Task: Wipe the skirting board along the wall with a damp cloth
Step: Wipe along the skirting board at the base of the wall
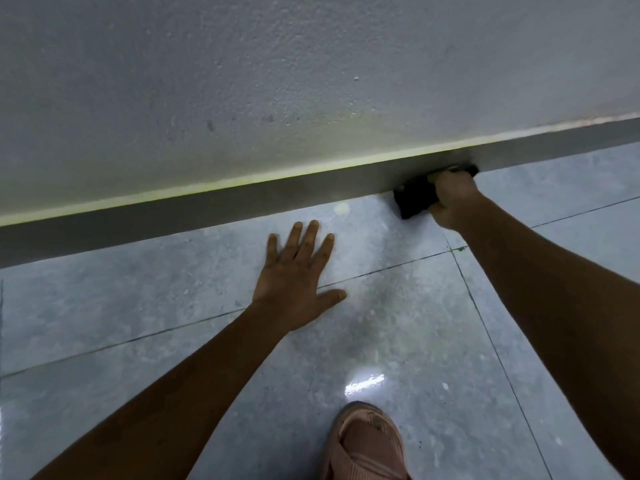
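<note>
A dark grey skirting board (207, 209) runs along the foot of the pale wall, slanting up to the right across the view. My right hand (453, 199) is shut on a black cloth (414, 197) and holds it against the lower edge of the board where it meets the floor. The cloth bunches out to the left of my fist; a bit of it shows beyond my knuckles. My left hand (298, 271) lies flat on the floor tiles with fingers spread, a short way in front of the board and left of the cloth. It holds nothing.
The textured pale wall (311, 81) fills the upper half. Glossy grey floor tiles (398, 323) with dark grout lines cover the lower half. My foot in a pink sandal (367, 445) stands at the bottom edge, behind my hands.
</note>
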Demonstrator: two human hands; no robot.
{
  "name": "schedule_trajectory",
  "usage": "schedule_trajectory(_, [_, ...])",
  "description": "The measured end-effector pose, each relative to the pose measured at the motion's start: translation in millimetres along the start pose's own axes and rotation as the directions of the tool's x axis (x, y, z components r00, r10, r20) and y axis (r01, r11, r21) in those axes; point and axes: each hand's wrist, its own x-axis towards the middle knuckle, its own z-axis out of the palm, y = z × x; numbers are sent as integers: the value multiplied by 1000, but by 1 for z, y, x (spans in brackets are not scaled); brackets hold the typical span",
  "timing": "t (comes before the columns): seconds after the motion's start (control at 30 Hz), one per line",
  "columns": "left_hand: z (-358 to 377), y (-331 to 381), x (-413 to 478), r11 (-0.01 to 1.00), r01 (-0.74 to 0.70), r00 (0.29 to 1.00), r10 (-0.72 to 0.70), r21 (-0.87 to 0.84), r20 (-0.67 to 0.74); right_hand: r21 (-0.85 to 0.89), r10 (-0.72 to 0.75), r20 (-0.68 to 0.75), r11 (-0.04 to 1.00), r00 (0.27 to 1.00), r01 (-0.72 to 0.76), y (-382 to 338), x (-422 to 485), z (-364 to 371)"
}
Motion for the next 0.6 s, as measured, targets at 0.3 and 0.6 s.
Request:
schedule_trajectory(0.3, [0,-1,-1,1000,-6,1000,6,0,0,-672,-519,339,450,785,588,18,-35,-32])
schedule_trajectory(0.6, [1,-1,-1,1000,-4,1000,3,-5,-14,-748,-745,93,386,661,540,44,-19,-24])
